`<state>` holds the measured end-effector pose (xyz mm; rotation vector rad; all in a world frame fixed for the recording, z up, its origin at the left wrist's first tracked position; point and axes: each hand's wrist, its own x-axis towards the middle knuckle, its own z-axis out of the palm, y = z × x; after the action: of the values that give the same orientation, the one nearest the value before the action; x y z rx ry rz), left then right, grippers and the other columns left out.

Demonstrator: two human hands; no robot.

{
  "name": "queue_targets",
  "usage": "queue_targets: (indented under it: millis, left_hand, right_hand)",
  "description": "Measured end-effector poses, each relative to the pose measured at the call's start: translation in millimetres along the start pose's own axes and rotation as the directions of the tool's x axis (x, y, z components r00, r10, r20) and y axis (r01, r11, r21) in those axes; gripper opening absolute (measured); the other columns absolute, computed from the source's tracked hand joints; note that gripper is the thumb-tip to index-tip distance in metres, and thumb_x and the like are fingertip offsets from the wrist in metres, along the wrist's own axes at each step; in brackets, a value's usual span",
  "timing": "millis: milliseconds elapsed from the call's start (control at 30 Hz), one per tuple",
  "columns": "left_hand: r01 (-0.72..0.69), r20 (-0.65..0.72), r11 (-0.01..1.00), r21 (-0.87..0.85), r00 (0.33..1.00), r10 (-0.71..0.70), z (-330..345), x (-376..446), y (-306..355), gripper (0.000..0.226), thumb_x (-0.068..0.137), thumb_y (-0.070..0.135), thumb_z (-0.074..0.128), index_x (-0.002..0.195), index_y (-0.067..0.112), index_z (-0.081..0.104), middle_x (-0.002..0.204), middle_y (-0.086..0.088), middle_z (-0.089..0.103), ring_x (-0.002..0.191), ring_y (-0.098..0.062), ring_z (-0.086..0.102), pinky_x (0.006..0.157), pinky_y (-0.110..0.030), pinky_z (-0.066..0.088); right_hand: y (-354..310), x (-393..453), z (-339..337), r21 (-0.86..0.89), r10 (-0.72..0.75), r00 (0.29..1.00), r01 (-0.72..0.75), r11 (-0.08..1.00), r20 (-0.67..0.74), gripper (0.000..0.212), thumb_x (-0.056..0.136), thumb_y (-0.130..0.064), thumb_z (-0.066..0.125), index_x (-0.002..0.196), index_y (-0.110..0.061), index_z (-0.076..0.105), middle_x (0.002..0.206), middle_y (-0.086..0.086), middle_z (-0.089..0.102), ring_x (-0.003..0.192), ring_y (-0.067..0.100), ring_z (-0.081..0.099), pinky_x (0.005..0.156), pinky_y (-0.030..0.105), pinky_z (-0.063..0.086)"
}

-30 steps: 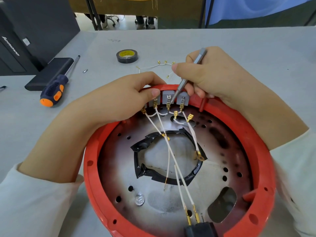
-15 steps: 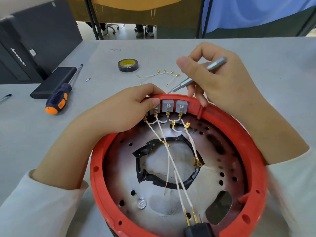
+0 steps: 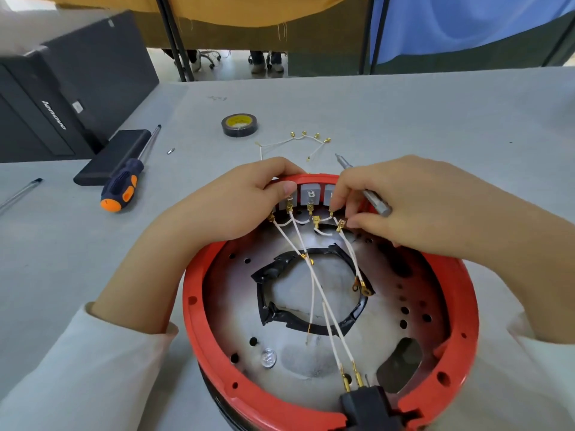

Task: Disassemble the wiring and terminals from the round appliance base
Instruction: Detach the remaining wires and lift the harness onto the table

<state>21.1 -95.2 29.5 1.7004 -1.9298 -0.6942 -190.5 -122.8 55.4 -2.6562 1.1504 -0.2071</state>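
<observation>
Our left hand [image 3: 236, 206] grips the red base [image 3: 199, 321] rim; our right hand [image 3: 404, 206], clasping a small metal tool [image 3: 370, 197], pinches a brass terminal [image 3: 341, 226] at its fingertips.

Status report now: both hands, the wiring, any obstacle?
Left hand holds red base rim. Right hand pinches brass terminal, small screwdriver tucked inside. Wires mostly attached. No obstacle.

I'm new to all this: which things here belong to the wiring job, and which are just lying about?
In the job:
red round base
white wires
brass terminals
small metal tool, held in the right hand
left hand, steadying the rim

Lying about:
tape roll
orange-handled screwdriver
loose wire set
black box
</observation>
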Motion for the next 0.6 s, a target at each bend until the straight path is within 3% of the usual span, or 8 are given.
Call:
queue_targets:
  millis: [133, 233, 400, 533, 600]
  left_hand:
    - [0.011, 0.004, 1.000, -0.003, 1.000, -0.011, -0.1, -0.3, 0.9, 0.020, 0.099, 0.025, 0.043, 0.111, 0.035, 0.056, 0.103, 0.012, 0.063, 0.095, -0.007, 0.055, 0.087, -0.026, 0.042]
    - [0.014, 0.005, 1.000, 0.001, 1.000, -0.014, 0.0, -0.3, 1.1, 0.019, 0.099, 0.026, 0.043, 0.111, 0.035, 0.056, 0.104, 0.012, 0.063, 0.095, -0.006, 0.055, 0.086, -0.024, 0.040]
    - [0.015, 0.003, 1.000, -0.008, 1.000, -0.015, 0.6, 0.0, 0.9, 0.021, 0.100, 0.026, 0.043, 0.113, 0.034, 0.056, 0.103, 0.013, 0.062, 0.091, -0.004, 0.053, 0.082, -0.022, 0.039]
    - [0.015, 0.005, 1.000, -0.017, 1.000, -0.015, 1.0, -0.3, 1.0, 0.020, 0.099, 0.026, 0.043, 0.112, 0.035, 0.056, 0.104, 0.011, 0.063, 0.096, -0.007, 0.055, 0.086, -0.025, 0.041]
    - [0.017, 0.005, 1.000, -0.024, 1.000, -0.017, 1.0, -1.1, 1.3, 0.019, 0.099, 0.026, 0.043, 0.110, 0.036, 0.056, 0.101, 0.013, 0.063, 0.092, -0.006, 0.055, 0.083, -0.023, 0.041]
  right_hand:
    - [-1.3, -1.9, 0.2, -0.126, -0.058, 0.998, 0.062, 0.990, 0.038, 0.023, 0.089, -0.033, 0.056, 0.104, -0.050, 0.058, 0.090, -0.027, 0.062, 0.080, 0.003, 0.052, 0.068, 0.029, 0.041]
    - [-1.8, 0.3, 0.7, -0.170, -0.087, 0.996, 0.087, 0.982, 0.005, 0.018, 0.090, -0.037, 0.054, 0.102, -0.048, 0.061, 0.097, -0.021, 0.063, 0.089, 0.008, 0.053, 0.069, 0.029, 0.037]
    - [1.5, -0.3, -0.7, -0.132, -0.078, 0.997, 0.079, 0.988, 0.011, 0.006, 0.089, -0.036, 0.057, 0.091, -0.040, 0.061, 0.068, -0.021, 0.053, 0.067, 0.001, 0.049, 0.065, 0.028, 0.038]
    - [3.5, 0.9, -1.4, -0.047, -0.065, 0.996, 0.067, 0.997, 0.061, 0.009, 0.090, -0.030, 0.057, 0.085, -0.037, 0.057, 0.074, -0.017, 0.061, 0.060, -0.015, 0.051, 0.060, 0.024, 0.041]
    - [4.7, 1.3, -3.7, 0.104, -0.047, 0.997, 0.040, 0.994, 0.060, 0.015, 0.090, -0.022, 0.057, 0.081, -0.033, 0.058, 0.073, -0.016, 0.065, 0.049, -0.004, 0.057, 0.057, 0.024, 0.046]
